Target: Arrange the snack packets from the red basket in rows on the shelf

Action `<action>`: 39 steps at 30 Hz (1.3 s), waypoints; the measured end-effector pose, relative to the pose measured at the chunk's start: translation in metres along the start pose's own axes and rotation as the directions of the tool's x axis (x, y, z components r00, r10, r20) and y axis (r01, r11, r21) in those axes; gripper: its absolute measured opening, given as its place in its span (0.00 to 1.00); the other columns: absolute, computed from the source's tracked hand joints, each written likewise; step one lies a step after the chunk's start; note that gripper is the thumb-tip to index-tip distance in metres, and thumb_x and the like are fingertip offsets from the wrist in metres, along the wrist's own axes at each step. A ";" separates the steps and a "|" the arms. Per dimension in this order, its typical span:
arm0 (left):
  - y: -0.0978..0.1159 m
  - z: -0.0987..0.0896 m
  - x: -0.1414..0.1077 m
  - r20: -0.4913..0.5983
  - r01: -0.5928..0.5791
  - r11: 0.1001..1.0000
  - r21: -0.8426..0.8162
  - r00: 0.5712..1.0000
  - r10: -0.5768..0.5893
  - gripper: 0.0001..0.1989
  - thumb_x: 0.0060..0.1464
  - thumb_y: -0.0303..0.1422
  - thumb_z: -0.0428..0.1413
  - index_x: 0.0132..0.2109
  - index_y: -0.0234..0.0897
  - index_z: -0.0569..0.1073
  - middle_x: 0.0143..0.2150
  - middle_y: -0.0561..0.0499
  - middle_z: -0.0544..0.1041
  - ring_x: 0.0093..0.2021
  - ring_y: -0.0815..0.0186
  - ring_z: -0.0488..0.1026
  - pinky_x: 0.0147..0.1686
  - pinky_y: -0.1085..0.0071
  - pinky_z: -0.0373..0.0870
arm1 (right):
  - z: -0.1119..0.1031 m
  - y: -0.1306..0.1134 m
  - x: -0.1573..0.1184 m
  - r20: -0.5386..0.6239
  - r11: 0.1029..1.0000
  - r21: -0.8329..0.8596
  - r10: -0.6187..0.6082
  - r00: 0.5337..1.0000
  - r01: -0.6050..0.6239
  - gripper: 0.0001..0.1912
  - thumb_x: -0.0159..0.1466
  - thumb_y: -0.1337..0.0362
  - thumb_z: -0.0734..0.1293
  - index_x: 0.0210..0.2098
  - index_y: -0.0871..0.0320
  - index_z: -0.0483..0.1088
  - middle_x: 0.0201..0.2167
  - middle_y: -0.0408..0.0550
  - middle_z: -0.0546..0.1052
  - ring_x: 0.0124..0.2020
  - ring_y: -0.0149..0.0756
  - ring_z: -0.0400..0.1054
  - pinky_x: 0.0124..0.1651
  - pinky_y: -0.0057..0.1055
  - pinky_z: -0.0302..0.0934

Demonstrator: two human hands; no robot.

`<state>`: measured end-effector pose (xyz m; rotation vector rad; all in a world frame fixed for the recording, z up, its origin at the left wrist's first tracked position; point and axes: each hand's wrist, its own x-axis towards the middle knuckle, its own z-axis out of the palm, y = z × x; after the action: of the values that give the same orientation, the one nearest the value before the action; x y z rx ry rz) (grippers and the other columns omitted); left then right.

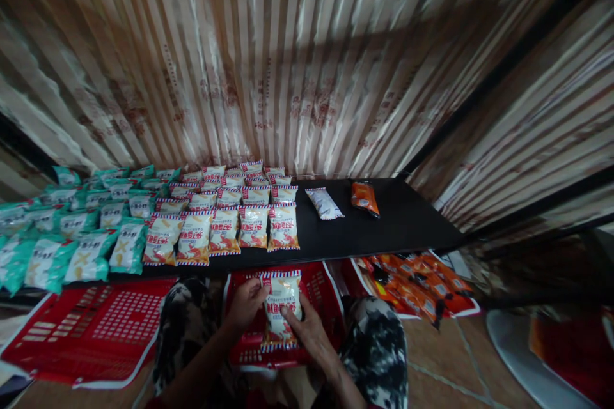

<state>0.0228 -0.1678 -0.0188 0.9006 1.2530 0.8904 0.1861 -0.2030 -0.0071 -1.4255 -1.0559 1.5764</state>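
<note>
A white snack bag (281, 297) with red lettering is held upright in both of my hands, over a red basket (330, 307) between my knees. My left hand (247, 303) pinches its upper left edge. Fingers of my right hand (309, 329) grip its right side, the thumb lying across the front. Beyond, on a black shelf (336, 236), several rows of matching white snack bags (223, 230) stand up. To their right one snack bag (324, 203) lies flat, plain side up, beside an orange snack bag (364, 198).
Teal snack bags (86, 255) fill the shelf's left end. Below it on the left is a red basket (96, 332); on the right, another basket holds orange bags (422, 281). Striped sheeting (288, 64) hangs behind the shelf. A dark metal frame post (489, 70) slants at the right.
</note>
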 end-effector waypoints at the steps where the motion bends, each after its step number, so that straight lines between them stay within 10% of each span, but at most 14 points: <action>1: 0.000 0.000 0.000 -0.003 -0.005 1.000 0.003 1.000 0.005 0.21 0.36 0.51 0.58 0.25 0.37 0.65 0.25 0.52 0.74 0.28 0.66 0.70 0.27 0.73 0.62 | 0.000 0.002 0.000 0.004 1.000 0.004 -0.009 1.000 0.009 0.32 0.48 0.47 0.71 0.46 0.60 0.68 0.37 0.51 0.79 0.39 0.45 0.72 0.43 0.38 0.65; 21: 0.001 0.004 0.004 0.021 -0.028 0.997 0.078 0.999 0.026 0.26 0.36 0.54 0.57 0.32 0.35 0.70 0.25 0.53 0.73 0.26 0.69 0.69 0.28 0.72 0.65 | -0.001 -0.014 -0.007 -0.158 0.994 0.082 -0.061 0.986 0.074 0.31 0.41 0.46 0.73 0.38 0.58 0.70 0.32 0.52 0.80 0.35 0.48 0.73 0.39 0.41 0.67; 32: 0.010 0.008 -0.009 0.182 -0.052 0.997 -0.063 0.981 0.062 0.28 0.36 0.51 0.62 0.40 0.35 0.72 0.41 0.44 0.78 0.40 0.59 0.75 0.44 0.64 0.69 | 0.002 -0.014 0.010 -0.088 0.994 0.078 -0.067 0.994 0.074 0.29 0.44 0.47 0.73 0.39 0.58 0.69 0.32 0.50 0.79 0.33 0.45 0.73 0.38 0.40 0.67; 39: 0.000 0.005 -0.003 0.093 -0.048 0.987 -0.154 0.994 0.063 0.28 0.33 0.50 0.64 0.39 0.34 0.73 0.38 0.44 0.79 0.40 0.56 0.76 0.45 0.60 0.69 | 0.009 -0.010 0.008 -0.037 0.985 0.159 -0.055 0.998 0.060 0.33 0.45 0.48 0.73 0.46 0.56 0.66 0.38 0.50 0.79 0.38 0.46 0.73 0.43 0.41 0.66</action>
<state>0.0276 -0.1706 -0.0170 0.8506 1.0656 0.9606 0.1765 -0.1928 -0.0003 -1.2969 -0.9218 1.5548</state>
